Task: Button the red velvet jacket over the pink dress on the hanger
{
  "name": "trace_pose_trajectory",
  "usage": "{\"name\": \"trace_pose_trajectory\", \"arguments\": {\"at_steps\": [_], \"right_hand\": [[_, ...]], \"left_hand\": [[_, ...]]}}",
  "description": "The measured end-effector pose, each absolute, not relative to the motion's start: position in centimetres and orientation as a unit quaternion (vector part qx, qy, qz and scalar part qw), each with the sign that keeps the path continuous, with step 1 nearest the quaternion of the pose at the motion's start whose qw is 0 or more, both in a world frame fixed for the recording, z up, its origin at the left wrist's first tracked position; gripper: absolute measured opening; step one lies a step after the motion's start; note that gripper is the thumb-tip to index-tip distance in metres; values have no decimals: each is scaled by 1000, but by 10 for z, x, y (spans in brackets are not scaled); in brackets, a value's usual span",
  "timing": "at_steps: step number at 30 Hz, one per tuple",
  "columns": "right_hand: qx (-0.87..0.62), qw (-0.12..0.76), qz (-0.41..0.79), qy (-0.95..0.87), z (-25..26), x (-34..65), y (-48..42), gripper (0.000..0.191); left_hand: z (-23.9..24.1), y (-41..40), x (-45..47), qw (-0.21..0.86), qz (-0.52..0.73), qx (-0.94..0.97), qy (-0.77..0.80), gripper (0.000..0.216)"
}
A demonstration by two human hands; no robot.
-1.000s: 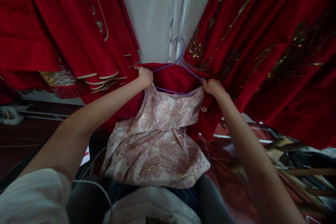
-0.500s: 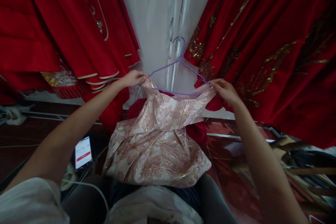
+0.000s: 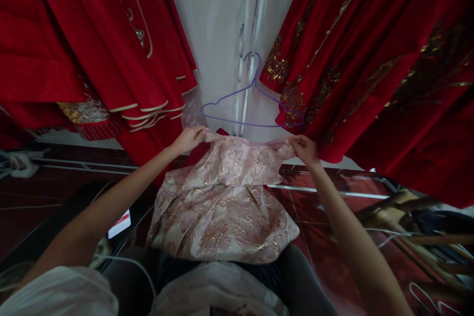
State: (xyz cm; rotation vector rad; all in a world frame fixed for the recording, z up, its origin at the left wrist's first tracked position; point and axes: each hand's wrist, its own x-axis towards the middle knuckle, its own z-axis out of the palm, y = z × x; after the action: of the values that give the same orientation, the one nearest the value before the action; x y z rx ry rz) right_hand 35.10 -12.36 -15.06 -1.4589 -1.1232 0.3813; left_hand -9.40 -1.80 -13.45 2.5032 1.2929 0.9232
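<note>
A pale pink dress (image 3: 229,207) with a shiny gold floral pattern lies spread over my lap, its top stretched between both hands. My left hand (image 3: 190,139) pinches one shoulder strap, and my right hand (image 3: 305,148) pinches the other. Just above the neckline, a purple wire hanger (image 3: 252,89) hangs bare, apart from the dress. Its hook meets a white metal pole (image 3: 254,19).
Red garments with gold trim (image 3: 111,49) hang on the left; red sequined ones (image 3: 363,59) hang on the right. A lit phone (image 3: 120,224) lies below my left forearm. A wooden stool-like frame (image 3: 400,217) stands at lower right on the red tiled floor (image 3: 307,217).
The dress straps have come off the hanger's ends. Both hands have moved down with the straps, the right also inward, and the whole hanger now shows above the dress.
</note>
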Motion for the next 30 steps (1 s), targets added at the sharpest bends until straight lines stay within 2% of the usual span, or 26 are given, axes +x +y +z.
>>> {"name": "trace_pose_trajectory", "arguments": {"at_steps": [5, 10, 17, 21, 26, 30], "right_hand": [[-592, 568, 112, -560, -144, 324, -115, 31], [-576, 567, 47, -587, -134, 318, -110, 28], [-676, 588, 31, -444, -122, 348, -121, 9], [-712, 591, 5, -380, -123, 369, -125, 7], [-713, 594, 2, -372, -126, 376, -120, 9], [-714, 602, -5, -358, -120, 368, -113, 3]], "left_hand": [[-115, -49, -27, -26, 249, 930, 269, 31], [-115, -51, 27, -82, 224, 940, 245, 26], [-129, -53, 37, -75, 238, 928, 278, 23], [-120, -70, 23, -54, 251, 928, 270, 25], [-111, -81, 11, -39, 248, 933, 259, 23], [-109, -82, 10, -40, 249, 933, 257, 23]]}}
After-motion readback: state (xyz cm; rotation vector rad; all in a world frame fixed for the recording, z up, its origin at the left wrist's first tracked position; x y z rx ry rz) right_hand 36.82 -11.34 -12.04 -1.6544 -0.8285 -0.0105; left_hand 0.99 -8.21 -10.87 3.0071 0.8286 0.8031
